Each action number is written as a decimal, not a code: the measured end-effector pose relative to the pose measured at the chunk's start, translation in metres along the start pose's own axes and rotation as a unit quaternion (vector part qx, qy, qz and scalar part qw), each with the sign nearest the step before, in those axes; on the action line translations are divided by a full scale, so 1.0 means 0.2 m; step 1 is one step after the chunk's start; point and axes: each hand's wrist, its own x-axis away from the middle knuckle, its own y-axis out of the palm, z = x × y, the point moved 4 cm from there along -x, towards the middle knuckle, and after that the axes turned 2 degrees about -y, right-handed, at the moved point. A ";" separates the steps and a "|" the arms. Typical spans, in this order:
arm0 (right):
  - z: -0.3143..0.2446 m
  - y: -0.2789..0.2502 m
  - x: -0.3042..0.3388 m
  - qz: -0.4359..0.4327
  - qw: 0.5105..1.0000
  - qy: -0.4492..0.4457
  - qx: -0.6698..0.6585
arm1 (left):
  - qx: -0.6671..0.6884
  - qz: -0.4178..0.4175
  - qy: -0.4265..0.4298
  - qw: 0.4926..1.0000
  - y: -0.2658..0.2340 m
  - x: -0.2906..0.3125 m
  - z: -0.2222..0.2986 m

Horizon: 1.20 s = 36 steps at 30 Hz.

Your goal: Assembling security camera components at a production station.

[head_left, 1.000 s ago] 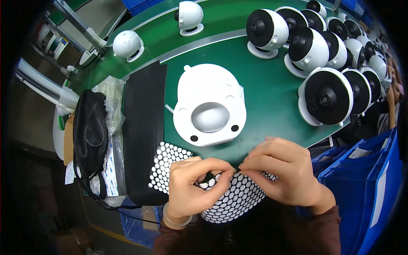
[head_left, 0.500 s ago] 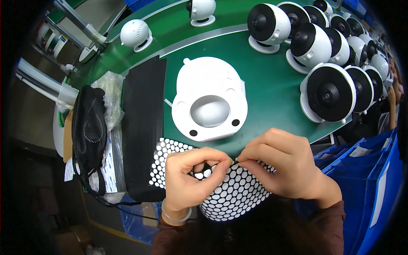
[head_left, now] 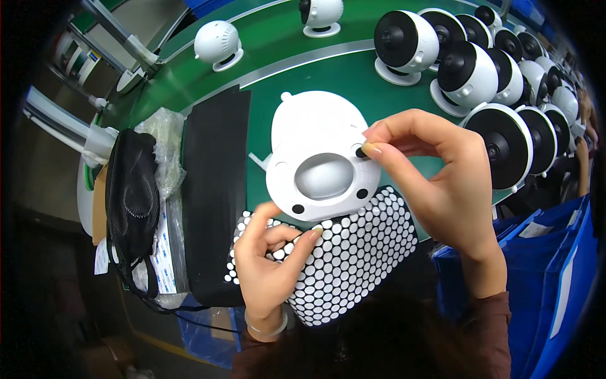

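The white plastic round-bodied device (head_left: 319, 120) lies on the green table (head_left: 303, 72), its flat base with an oval opening facing up. Two black round pads (head_left: 298, 208) sit on the base's near edge; a bare circular recess shows at its left. The right hand (head_left: 366, 149) is at the base's right side, thumb and forefinger nearly closed on a small black round pad (head_left: 360, 152); the fingertips partly cover it, so its seating cannot be confirmed. The left hand (head_left: 309, 231) is partly curled, gripping the edge of a black sheet covered in white round dots (head_left: 356, 262) just below the device. A long black flat panel (head_left: 214, 189) lies left of the device; white spherical units with black faces (head_left: 398, 41) stand at far right.
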 end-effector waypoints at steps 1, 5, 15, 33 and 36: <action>0.01 0.00 0.00 -0.001 1.000 0.001 0.001 | -0.004 -0.034 -0.002 0.999 0.01 -0.01 -0.01; 0.00 0.01 0.00 0.010 0.999 -0.026 0.045 | 0.016 -0.042 0.012 0.999 0.01 -0.02 -0.02; -0.03 0.01 -0.01 0.015 0.993 -0.064 0.099 | 0.040 -0.054 0.006 0.998 0.01 -0.02 -0.02; -0.04 0.05 0.27 -0.231 0.969 -0.087 -0.003 | -0.238 -0.133 0.345 0.898 0.04 0.07 0.19; -0.03 0.04 0.28 -0.210 0.975 -0.077 -0.016 | -0.245 -0.150 0.295 0.911 0.06 0.09 0.21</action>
